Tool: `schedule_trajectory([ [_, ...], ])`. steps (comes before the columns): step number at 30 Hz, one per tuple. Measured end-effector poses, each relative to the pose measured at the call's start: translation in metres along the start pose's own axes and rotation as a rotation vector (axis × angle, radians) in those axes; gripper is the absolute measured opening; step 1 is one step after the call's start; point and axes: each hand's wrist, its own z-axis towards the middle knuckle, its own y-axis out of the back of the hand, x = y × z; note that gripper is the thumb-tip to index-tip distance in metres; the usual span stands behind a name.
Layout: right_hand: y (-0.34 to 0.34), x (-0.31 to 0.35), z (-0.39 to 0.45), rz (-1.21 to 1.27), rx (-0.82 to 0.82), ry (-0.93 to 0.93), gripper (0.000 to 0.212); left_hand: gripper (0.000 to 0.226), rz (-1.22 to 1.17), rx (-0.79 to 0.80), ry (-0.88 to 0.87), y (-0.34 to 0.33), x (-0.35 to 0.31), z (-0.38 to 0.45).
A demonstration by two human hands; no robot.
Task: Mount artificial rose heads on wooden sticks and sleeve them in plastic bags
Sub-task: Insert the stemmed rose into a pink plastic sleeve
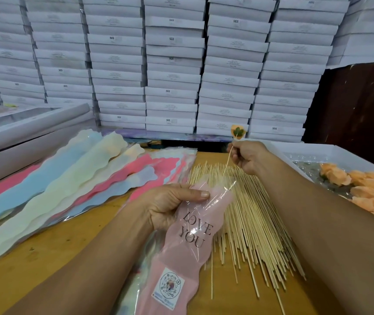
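Your left hand (pixel 170 205) grips the pink plastic bag (pixel 188 244) near its top, thumb pressed flat over the front, fingers curled behind. Bag reads "LOVE YOU", QR sticker near the bottom end, held tilted above the table (pixel 51 258).

Your right hand (pixel 247 156) pinches a wooden stick (pixel 226 163) between thumb and fingers, w/ a peach rose head (pixel 238 132) mounted on top, green calyx facing the cam. Stick's lower end sits at the bag's open mouth; can't tell if the tip is inside yet.

Under both hands: pile of loose sticks (pixel 249 221) fanned across the table, just right of the bag. Far right: white tray (pixel 331 153) holding more peach rose heads (pixel 363 189). Left side: stacks of spare bags (pixel 67 178) in pink, blue, pale yellow, overlapping, lying flat. Back wall: stacked white boxes (pixel 172 64), some marked SGS. One long white box (pixel 22 137) at the left, by the spare bags.
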Motion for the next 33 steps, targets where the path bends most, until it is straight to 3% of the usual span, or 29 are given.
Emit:
schedule_trajectory([
  [14,0.001,0.005,0.001,0.015,-0.064,0.066,0.02,0.01,0.071,-0.196,-0.067,-0.011,0.002,0.0],
  [17,0.002,0.004,0.0,-0.005,-0.074,0.073,0.017,0.001,0.07,-0.229,-0.09,-0.011,0.002,0.001],
  [21,0.001,0.005,0.0,-0.005,-0.079,0.084,0.015,0.016,0.111,-0.263,-0.114,-0.012,0.002,0.002],
  [33,-0.004,0.011,-0.005,0.053,-0.147,0.13,0.011,0.02,0.108,-0.272,-0.124,-0.01,0.003,0.002],
])
